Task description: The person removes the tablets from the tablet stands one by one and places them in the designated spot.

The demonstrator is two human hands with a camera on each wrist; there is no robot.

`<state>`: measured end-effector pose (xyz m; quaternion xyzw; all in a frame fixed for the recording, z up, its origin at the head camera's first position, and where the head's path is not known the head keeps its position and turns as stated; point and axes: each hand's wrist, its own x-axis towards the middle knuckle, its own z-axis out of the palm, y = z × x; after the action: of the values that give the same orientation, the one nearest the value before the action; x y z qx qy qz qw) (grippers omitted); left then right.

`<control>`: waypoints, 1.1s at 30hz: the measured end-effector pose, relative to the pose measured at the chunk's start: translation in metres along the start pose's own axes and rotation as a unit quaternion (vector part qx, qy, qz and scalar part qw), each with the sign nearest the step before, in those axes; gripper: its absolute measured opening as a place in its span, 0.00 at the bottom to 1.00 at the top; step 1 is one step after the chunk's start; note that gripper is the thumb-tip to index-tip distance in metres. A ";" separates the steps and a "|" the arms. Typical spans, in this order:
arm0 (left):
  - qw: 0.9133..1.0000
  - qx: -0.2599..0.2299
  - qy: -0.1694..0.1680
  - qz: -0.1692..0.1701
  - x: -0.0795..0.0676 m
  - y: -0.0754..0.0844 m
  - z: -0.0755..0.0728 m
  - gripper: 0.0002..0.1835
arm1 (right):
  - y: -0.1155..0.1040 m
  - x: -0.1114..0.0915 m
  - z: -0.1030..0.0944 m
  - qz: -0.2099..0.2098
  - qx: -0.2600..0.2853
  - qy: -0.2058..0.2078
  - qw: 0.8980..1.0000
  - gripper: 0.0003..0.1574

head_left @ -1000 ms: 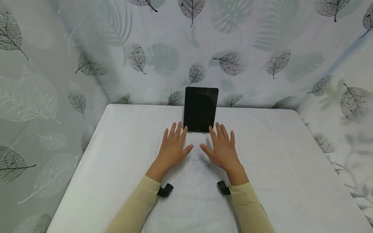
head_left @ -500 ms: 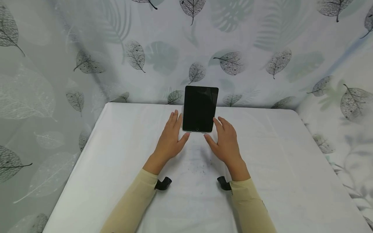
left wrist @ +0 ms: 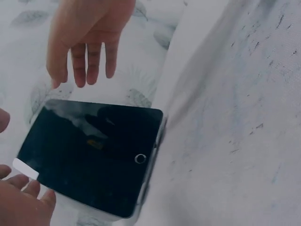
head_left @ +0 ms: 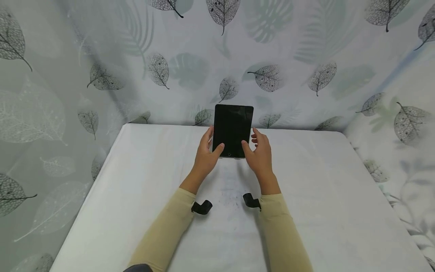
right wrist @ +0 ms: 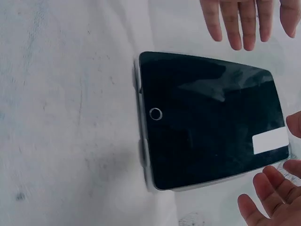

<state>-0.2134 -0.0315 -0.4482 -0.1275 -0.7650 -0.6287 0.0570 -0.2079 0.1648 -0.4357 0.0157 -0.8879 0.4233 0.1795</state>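
A black tablet [head_left: 232, 126] with a round home button [head_left: 229, 155] leans back near the far edge of the table, small support lips showing under its lower edge. My left hand [head_left: 205, 156] is at its left side, thumb over the screen's lower corner in the head view. Opposite it, my right hand [head_left: 260, 155] has its thumb over the other lower corner and its fingers loosely bent beside the edge. The left wrist view shows the right hand [left wrist: 91, 37] apart from the tablet [left wrist: 89, 150]. In the right wrist view, the right fingertips [right wrist: 263, 183] are close to the tablet's edge.
A white cloth covers the table [head_left: 323, 189], with dark specks in front of the tablet. Leaf-patterned curtains [head_left: 190, 68] hang behind and at both sides. Black wrist mounts [head_left: 202, 207] sit at both sleeve cuffs. A bright white patch [right wrist: 270, 140] shows on the screen.
Both hands were flat with spread fingers below the tablet's lower corners. They have moved forward to its two sides and turned inward, and their thumbs now overlap the screen. The tablet stays in place.
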 end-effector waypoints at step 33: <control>0.992 -0.077 0.081 -0.061 0.000 -0.063 0.021 0.31 | 0.061 -0.005 0.053 0.135 0.241 0.061 0.959 0.27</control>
<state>-0.2290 -0.0218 -0.5117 -0.0329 -0.7137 -0.6961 0.0703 -0.2305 0.1633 -0.5134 -0.0871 -0.7409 0.6451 0.1654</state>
